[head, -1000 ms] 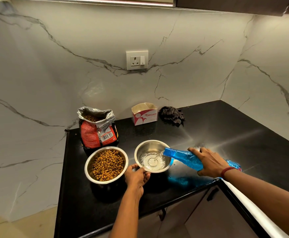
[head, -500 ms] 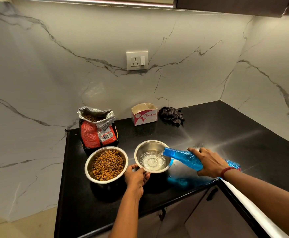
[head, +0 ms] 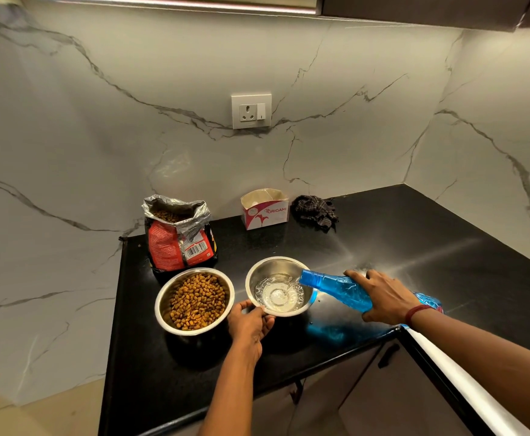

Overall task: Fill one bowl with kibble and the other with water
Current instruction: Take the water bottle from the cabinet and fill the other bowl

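Observation:
Two steel bowls stand side by side on the black counter (head: 399, 247). The left bowl (head: 163, 302) holds brown kibble. The right bowl (head: 273, 267) holds a shallow pool of water. My left hand (head: 249, 324) grips the near rim of the right bowl. My right hand (head: 383, 295) holds a blue plastic bottle (head: 336, 287) tipped on its side, its mouth over the right bowl's rim, and water runs from it into the bowl. An open red kibble bag (head: 175, 237) stands behind the left bowl.
A small open red-and-white carton (head: 265, 210) and a crumpled dark cloth (head: 315, 210) sit at the back by the marble wall. A wall socket (head: 251, 111) is above them. The counter's front edge runs just below my hands, with cabinet doors beneath.
The water level in the right bowl has risen slightly as the pour goes on. Both hands and the bottle have stayed nearly still.

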